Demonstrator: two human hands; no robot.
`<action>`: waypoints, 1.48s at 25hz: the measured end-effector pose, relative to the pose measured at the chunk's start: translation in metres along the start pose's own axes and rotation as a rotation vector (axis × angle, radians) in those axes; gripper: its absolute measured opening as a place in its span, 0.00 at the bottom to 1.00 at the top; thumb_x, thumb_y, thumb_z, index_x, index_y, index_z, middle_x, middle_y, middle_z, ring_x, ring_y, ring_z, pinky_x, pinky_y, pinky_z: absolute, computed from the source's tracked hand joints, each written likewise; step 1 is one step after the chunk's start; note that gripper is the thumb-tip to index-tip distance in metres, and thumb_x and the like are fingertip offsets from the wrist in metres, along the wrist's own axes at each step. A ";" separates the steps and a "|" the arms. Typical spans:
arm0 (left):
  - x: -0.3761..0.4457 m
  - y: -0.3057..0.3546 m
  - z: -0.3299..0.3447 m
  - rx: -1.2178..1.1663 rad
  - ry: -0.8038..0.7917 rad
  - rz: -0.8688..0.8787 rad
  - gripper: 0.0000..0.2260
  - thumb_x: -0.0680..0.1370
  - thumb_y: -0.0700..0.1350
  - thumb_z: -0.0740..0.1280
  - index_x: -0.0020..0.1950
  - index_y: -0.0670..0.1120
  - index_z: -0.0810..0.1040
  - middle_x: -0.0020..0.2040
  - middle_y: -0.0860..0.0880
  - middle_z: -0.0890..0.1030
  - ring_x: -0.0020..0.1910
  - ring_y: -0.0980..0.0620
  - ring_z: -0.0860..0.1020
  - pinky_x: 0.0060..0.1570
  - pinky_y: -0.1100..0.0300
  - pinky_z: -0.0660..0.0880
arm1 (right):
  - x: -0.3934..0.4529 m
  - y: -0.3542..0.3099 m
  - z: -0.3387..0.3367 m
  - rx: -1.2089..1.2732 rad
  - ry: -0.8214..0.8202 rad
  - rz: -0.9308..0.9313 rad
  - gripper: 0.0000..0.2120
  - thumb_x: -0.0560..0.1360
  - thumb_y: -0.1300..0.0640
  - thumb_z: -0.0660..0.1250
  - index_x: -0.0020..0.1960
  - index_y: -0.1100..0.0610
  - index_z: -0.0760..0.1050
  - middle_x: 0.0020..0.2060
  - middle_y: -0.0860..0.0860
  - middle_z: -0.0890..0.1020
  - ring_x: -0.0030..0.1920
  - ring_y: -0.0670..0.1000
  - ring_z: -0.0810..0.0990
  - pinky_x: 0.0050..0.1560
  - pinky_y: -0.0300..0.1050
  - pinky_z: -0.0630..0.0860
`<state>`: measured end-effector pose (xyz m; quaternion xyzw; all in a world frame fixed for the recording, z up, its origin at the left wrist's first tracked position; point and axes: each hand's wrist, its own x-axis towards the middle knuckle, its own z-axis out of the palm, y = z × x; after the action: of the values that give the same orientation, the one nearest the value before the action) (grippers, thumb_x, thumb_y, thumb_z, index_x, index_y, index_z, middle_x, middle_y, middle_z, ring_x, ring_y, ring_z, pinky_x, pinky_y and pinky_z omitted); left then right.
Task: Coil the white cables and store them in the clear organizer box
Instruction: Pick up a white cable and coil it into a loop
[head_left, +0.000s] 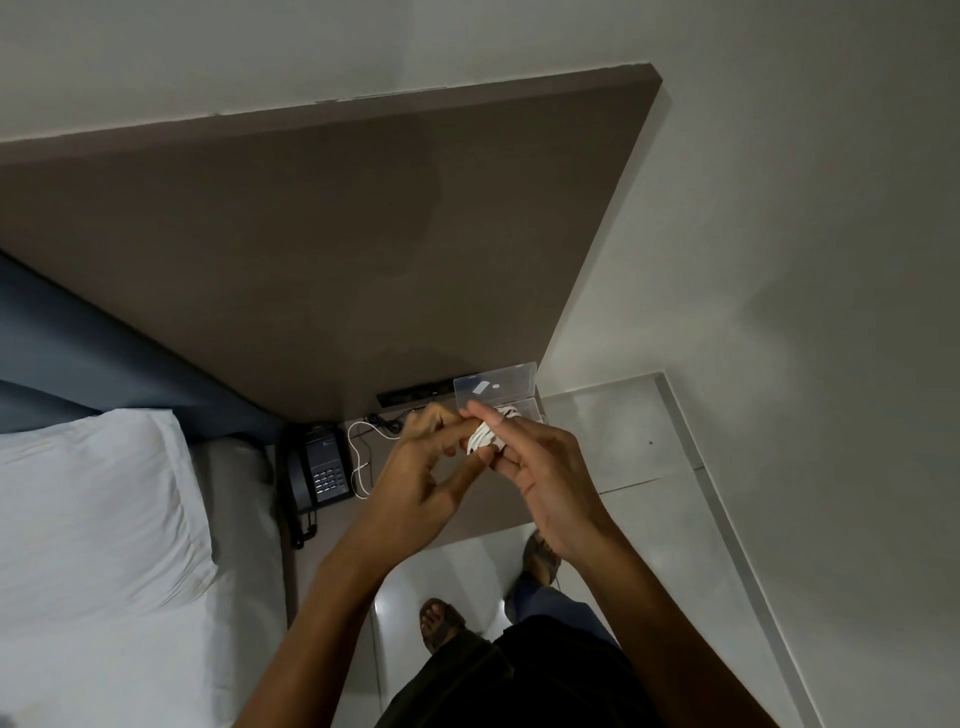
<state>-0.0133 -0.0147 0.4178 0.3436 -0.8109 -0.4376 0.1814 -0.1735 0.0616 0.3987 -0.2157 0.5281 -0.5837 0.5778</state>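
Pinching a coiled white cable (480, 435), both hands above the brown bedside table (415, 525).

phone (323, 470) keypad: keys visible, digits too small to read
phone top label: blurred, illegible
organizer box lid (493, 383): white marks, no readable txt

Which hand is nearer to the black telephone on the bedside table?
Left. The left hand is just right of the telephone; the right hand is farther right, holding the white cable.
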 end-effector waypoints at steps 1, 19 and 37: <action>0.005 0.003 0.004 -0.021 0.011 -0.021 0.14 0.83 0.48 0.69 0.68 0.49 0.84 0.52 0.49 0.77 0.55 0.50 0.74 0.56 0.70 0.69 | 0.004 -0.004 -0.008 -0.048 -0.019 -0.008 0.19 0.81 0.40 0.72 0.67 0.48 0.86 0.64 0.50 0.88 0.69 0.49 0.84 0.68 0.46 0.82; 0.083 0.064 0.064 0.012 0.071 -0.272 0.15 0.82 0.62 0.63 0.60 0.58 0.84 0.55 0.52 0.75 0.62 0.48 0.72 0.66 0.47 0.71 | 0.057 -0.049 -0.094 0.001 -0.058 0.020 0.18 0.79 0.42 0.75 0.58 0.55 0.89 0.56 0.55 0.91 0.63 0.53 0.88 0.65 0.52 0.84; 0.121 -0.101 0.111 -0.642 -0.154 -0.656 0.23 0.71 0.52 0.84 0.65 0.52 0.87 0.63 0.46 0.88 0.65 0.47 0.85 0.61 0.53 0.84 | 0.121 0.051 -0.135 -0.310 0.142 0.269 0.11 0.85 0.56 0.70 0.51 0.63 0.84 0.42 0.54 0.90 0.47 0.51 0.90 0.52 0.42 0.85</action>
<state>-0.1238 -0.0753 0.2718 0.4751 -0.4940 -0.7248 0.0698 -0.2961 0.0139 0.2635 -0.1878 0.6749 -0.4270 0.5718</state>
